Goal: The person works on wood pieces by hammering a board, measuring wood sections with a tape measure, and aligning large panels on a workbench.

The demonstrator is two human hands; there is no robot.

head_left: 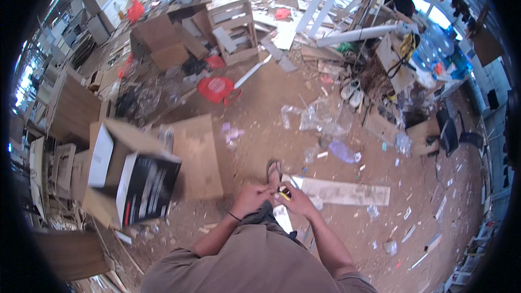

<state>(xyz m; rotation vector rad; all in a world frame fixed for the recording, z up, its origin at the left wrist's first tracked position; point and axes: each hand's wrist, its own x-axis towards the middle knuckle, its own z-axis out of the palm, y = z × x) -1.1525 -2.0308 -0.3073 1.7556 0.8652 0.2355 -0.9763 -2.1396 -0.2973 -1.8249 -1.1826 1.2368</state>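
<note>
In front of my body, above my sandalled foot (274,170), both hands are close together. My right hand (297,203) is closed round a small yellow and black tool (284,195), which might be a utility knife; its exact kind is too small to tell. Just left of it, my left hand (252,199) has its fingers pinched together, and whatever lies between them cannot be made out. The fingertips of the two hands almost meet. A dark band circles my left wrist.
An open cardboard box (149,189) stands at the left, beside a flat cardboard sheet (196,154). A pale board (347,192) lies right of my foot. Red plastic bags (215,90), clear plastic (320,116) and wood scraps litter the dirt floor. Farther off stands a wooden crate (233,19).
</note>
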